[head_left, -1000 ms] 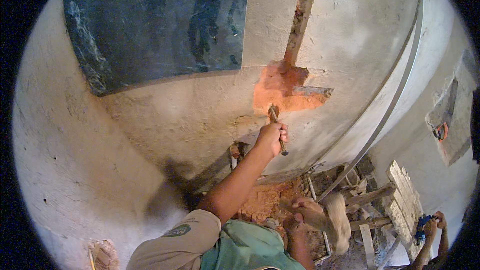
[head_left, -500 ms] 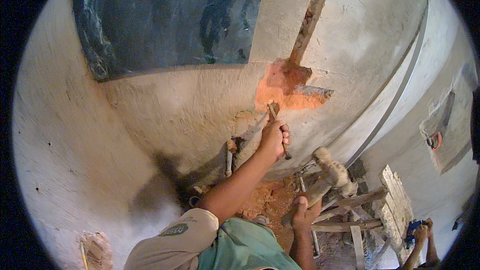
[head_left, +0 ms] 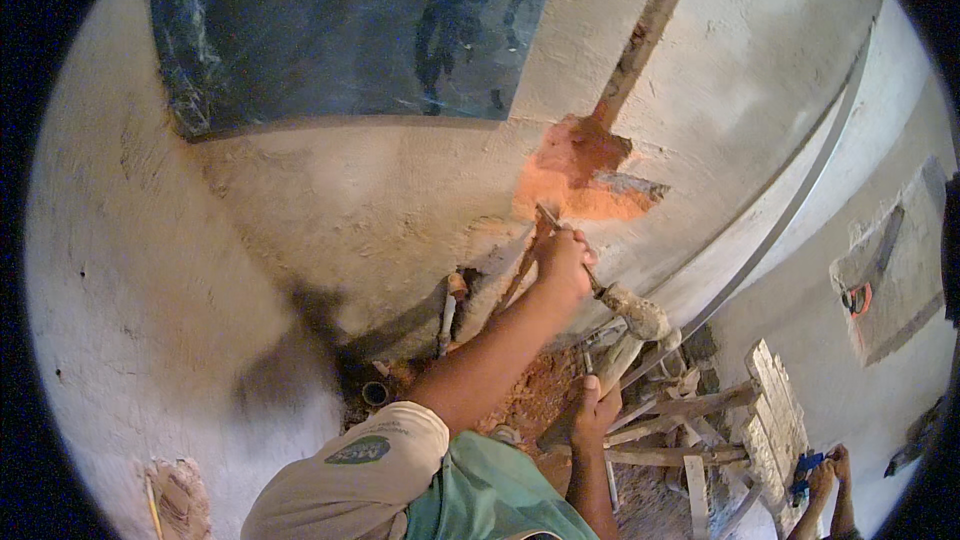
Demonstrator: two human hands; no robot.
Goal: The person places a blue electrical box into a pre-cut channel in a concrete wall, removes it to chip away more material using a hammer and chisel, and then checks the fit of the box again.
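My left hand [head_left: 565,262] is closed around a thin metal chisel [head_left: 546,213]. The chisel's tip meets the lower left edge of an orange patch of bare brick [head_left: 600,202] chipped out of the plastered wall. In my right hand [head_left: 596,408] is the handle of a dusty hammer [head_left: 638,314]. The hammer's head is at the chisel's back end, just below my left hand, and appears to touch it. From the brick patch a narrow groove [head_left: 652,30] runs up the wall.
A dark panel [head_left: 350,35] covers the upper left wall. Below stand a pipe stub [head_left: 449,312] and a round pipe opening [head_left: 375,393]. Reddish rubble [head_left: 535,390] lies at the wall's foot. At right, a wooden trestle [head_left: 765,410] stands near another person's hands [head_left: 828,470] holding a blue object.
The hammer has swung up and left to the chisel's back end. The chisel now leans more, its back end farther right. The view has shifted slightly.
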